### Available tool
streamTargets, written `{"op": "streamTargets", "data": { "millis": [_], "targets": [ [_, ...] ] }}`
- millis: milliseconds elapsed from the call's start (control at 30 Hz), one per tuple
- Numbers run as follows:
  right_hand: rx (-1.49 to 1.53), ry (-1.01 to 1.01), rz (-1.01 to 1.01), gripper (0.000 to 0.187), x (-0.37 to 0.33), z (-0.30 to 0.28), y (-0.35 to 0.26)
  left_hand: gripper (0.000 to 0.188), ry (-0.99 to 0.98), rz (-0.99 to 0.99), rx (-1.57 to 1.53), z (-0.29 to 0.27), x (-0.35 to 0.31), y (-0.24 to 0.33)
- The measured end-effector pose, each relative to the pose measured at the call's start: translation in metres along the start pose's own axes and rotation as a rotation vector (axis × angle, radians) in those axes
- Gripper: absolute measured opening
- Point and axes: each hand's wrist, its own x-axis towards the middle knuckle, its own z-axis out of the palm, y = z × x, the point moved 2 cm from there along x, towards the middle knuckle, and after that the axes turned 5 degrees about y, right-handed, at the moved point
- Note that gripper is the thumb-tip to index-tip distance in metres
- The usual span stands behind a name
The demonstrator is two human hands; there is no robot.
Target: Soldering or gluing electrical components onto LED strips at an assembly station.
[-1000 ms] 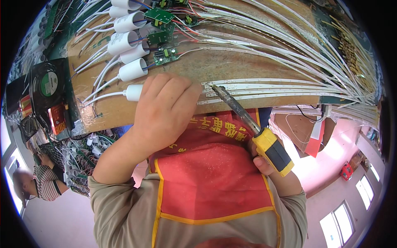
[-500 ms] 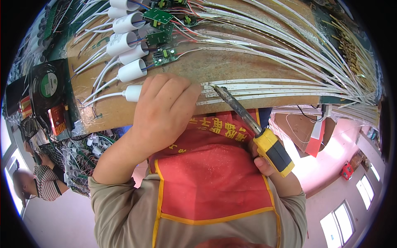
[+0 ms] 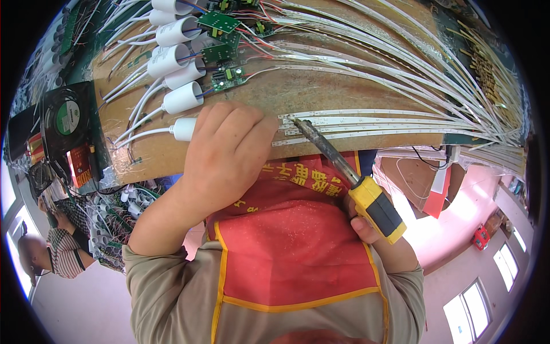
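Observation:
My right hand (image 3: 365, 228) grips the yellow and black handle of a soldering iron (image 3: 375, 207). The iron's dark tip meets the left ends of several white LED strips (image 3: 344, 121) lying side by side near the board's front edge. Just left of those ends, my left hand (image 3: 234, 146) is closed with its fingers curled down; whatever they pinch is hidden beneath them. Beside its knuckles lies a white plastic cap (image 3: 183, 129) with a white cable. Beyond it is another white cap (image 3: 183, 98), wired to a green circuit board (image 3: 228, 79).
More white caps, circuit boards and strips cover the far part of the brown work board (image 3: 154, 163). A black fan (image 3: 67, 117) stands at the left. Strips bunch together at the far right. At lower left, a person in a striped shirt (image 3: 66, 255) sits by a heap of parts.
The soldering iron has shifted slightly left, its handle rising a little with my right hand. My left hand stays nearly still.

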Motion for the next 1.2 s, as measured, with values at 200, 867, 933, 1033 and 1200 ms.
{"op": "streamTargets", "data": {
  "millis": [200, 867, 933, 1033, 1200],
  "targets": [
    [-0.014, 0.007, 0.008, 0.043, -0.001, 0.000, 0.001, 0.028, -0.035, -0.061, -0.034, -0.003, 0.002, 0.001],
    [-0.031, 0.029, -0.021, 0.043, -0.002, 0.001, 0.003, 0.014, -0.022, -0.283, -0.063, -0.002, 0.015, 0.001],
    [0.011, 0.051, -0.017, 0.044, -0.003, 0.002, 0.003, 0.013, -0.018, -0.284, -0.061, -0.001, 0.015, 0.002],
    [0.017, 0.041, -0.006, 0.045, -0.002, 0.001, 0.003, 0.013, -0.012, -0.281, -0.052, 0.000, 0.014, 0.002],
    [0.025, 0.032, 0.022, 0.046, -0.003, 0.001, 0.004, 0.013, -0.018, -0.269, -0.030, 0.001, 0.015, 0.002]
  ]
}}
